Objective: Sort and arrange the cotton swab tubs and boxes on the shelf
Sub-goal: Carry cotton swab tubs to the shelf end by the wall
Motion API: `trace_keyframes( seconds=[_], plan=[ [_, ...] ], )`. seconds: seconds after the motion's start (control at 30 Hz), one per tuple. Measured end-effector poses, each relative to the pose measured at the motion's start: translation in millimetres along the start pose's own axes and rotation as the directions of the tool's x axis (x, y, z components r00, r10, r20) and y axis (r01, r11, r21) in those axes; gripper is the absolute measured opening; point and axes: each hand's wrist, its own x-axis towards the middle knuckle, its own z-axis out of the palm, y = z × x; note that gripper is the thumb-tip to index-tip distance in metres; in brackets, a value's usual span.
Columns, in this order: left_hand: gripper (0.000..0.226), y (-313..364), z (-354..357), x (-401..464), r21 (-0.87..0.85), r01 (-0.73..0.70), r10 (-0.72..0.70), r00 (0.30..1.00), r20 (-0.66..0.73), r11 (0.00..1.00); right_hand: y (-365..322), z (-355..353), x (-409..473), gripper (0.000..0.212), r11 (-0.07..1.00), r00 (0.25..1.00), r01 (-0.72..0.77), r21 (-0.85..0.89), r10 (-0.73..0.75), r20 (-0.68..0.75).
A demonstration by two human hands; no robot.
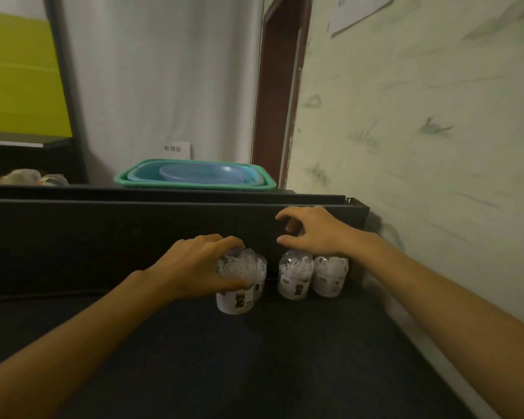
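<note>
Dark shelf (194,358) running along the patterned wall, back panel rising behind. Green basin (194,184) sitting on the ledge above, a blue colander nested inside. Four clear cotton swab tubs (295,276) standing near the shelf's back right corner, in two pairs. Left hand (200,264) gripping the front tub (235,293) of the left pair, fingers curling round its lid. Right hand (312,234) hovering over the right pair, fingers loosely bent, holding nothing; contact unclear.

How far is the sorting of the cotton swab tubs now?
Done: two tubs stand side by side at the shelf's right end. In hand: the left hand grips a tub; the right hand hovers, fingers loosely curled. No boxes visible.
</note>
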Motion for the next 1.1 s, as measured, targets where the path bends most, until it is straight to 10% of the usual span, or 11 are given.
trace_keyframes(
  seconds=[1.1],
  plan=[
    [0.07,109.7,37.3,16.2,0.027,0.161,-0.161,0.987,-0.004,0.987,47.6,-18.3,-28.4,0.049,0.969,0.976,0.2,-0.144,-0.209,-0.055]
  ],
)
